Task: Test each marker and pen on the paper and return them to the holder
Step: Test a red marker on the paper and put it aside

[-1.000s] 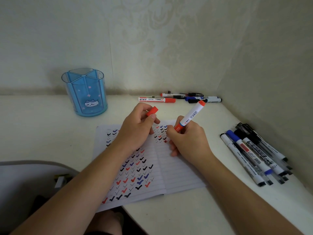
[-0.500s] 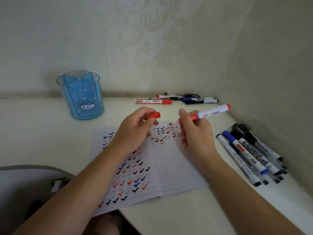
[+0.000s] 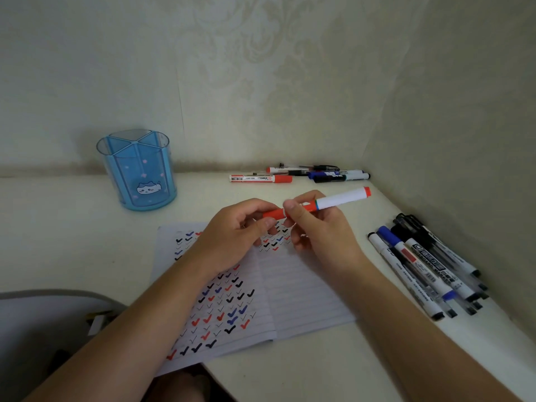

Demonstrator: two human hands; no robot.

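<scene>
While the left hand (image 3: 229,242) pinches the red plastic cap (image 3: 272,213) and the right hand (image 3: 322,233) grips the white-barrelled red marker (image 3: 340,198) above the lined paper (image 3: 304,291), a skewed push could leave the cap, seemingly half-seated, loose.

One wide-angle view, worn on the person's head, looks forward and down over the white table (image 3: 72,242) toward the corner where two pale patterned walls (image 3: 261,82) meet. It sits close: both forearms (image 3: 130,329) enter from the bottom edge, and the left hand (image 3: 232,239) and right hand (image 3: 322,230), holding a red-and-white plastic marker (image 3: 342,198), fill mid-frame.
</scene>
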